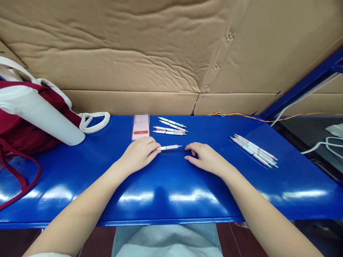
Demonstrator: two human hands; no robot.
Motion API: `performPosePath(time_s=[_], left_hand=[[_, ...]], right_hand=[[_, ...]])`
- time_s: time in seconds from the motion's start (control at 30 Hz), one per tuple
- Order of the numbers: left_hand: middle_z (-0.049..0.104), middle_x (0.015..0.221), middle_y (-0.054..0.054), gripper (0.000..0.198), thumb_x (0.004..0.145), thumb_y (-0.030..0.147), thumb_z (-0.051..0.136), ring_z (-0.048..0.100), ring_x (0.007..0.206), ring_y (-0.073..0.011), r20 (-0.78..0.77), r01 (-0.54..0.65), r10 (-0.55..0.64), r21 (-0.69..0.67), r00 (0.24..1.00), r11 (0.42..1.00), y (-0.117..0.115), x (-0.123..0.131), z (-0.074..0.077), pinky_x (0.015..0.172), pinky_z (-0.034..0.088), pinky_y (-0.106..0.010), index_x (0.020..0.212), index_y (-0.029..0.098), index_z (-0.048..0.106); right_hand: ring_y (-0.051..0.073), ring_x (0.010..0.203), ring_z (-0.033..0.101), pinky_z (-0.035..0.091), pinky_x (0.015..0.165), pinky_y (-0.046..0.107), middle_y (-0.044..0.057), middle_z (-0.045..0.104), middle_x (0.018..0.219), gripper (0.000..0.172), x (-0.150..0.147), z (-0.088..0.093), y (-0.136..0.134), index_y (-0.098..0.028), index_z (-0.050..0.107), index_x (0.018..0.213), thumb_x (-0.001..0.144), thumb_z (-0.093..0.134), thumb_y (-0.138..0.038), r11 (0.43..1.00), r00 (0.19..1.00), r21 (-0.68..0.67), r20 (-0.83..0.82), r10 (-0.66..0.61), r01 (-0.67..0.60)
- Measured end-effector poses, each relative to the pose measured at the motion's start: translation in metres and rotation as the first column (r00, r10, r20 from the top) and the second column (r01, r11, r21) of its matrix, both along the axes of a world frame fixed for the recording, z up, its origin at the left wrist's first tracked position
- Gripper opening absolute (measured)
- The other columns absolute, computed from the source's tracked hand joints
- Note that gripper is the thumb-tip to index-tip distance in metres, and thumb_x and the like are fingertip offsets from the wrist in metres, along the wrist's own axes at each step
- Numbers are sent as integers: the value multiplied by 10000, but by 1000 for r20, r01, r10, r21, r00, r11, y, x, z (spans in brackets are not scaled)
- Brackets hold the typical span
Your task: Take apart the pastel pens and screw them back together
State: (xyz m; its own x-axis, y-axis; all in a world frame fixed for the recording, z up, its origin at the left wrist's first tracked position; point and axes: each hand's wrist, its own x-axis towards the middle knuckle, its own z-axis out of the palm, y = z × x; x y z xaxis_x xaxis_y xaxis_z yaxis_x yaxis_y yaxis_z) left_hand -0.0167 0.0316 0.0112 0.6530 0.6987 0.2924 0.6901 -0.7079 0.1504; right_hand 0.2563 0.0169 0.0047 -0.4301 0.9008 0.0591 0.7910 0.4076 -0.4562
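Observation:
Pinched by one end between the thumb and fingers of my left hand [143,151] is a white and pink pen [170,147], its tip pointing right. Just past that tip, my right hand [202,156] holds nothing, thumb and fingers apart and slightly curled. Several pens [170,130] in white, pink and green lie behind the held pen. A second bunch of similar pens [254,150] rests off to the right, side by side at a slant. Behind my left hand lies a phone [140,134] with its screen lit.
The blue tabletop [160,200] is glossy. On the left stand a dark red bag [40,132] and a white cylinder [45,112]. A cardboard wall [134,64] closes off the back. Thin coloured wires [241,115] and white cables [321,144] run at the right.

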Motion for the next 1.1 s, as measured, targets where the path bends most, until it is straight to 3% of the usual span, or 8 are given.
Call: performPosePath(time_s=[0.1,0.2,0.37,0.47,0.63,0.83,1.0,1.1], left_hand=[[632,949,-52,249,935,312,422,597,870,-173,1,-5,5,6,1000,1000,0,-1,1,746,486,-279,983,191,635],[631,948,-51,256,935,317,421,599,869,-174,-10,-5,5,-3,1000,1000,0,-1,1,746,490,-285,985,190,638],[636,954,-46,265,934,332,419,597,876,-177,1,-17,18,-13,1000,1000,1,-2,1,730,489,-285,993,192,636],[639,964,-44,264,932,326,419,597,877,-178,11,-30,31,-21,999,999,2,-3,1,721,488,-285,991,193,638],[639,973,-42,274,933,332,412,602,880,-183,-12,-19,19,-56,1000,998,2,-3,-2,707,487,-286,1005,200,641],[641,977,-42,260,932,323,415,602,881,-182,-3,-33,33,-54,999,998,3,-3,-2,716,482,-284,998,199,634],[636,964,-38,254,930,323,422,599,870,-182,-15,-29,28,-69,1000,997,4,-3,-3,714,479,-285,996,202,636],[633,967,-38,248,927,318,426,597,872,-183,-10,-35,34,-67,999,997,4,-3,-3,708,478,-283,1004,204,632]], right_hand=[[165,770,597,452,730,282,63,647,911,254,-2,-3,1,-189,634,1030,836,472,-158,995,993,26,77,92,-95],[173,771,600,459,718,290,72,651,917,231,-2,1,2,-182,634,1016,859,466,-195,996,993,28,83,85,-87],[148,575,566,417,537,253,-2,608,661,310,24,26,-10,-200,589,954,899,441,-467,996,998,-57,14,-64,64],[157,529,557,382,479,257,-7,596,635,403,39,34,-30,-189,538,1054,863,474,-539,974,969,5,94,-228,229],[236,856,636,483,684,325,120,621,1072,400,43,13,-41,-177,522,1195,877,494,-419,989,964,33,220,-151,147],[183,658,590,449,605,283,26,599,742,454,58,-8,-2,-135,481,1230,842,557,-358,981,973,11,127,-195,195],[169,648,552,423,632,283,20,576,692,131,65,-14,19,-164,595,903,844,500,-232,978,976,125,117,-184,169],[170,669,557,427,635,288,35,580,722,111,60,-15,20,-177,576,784,833,493,-231,967,975,166,75,-210,195]])
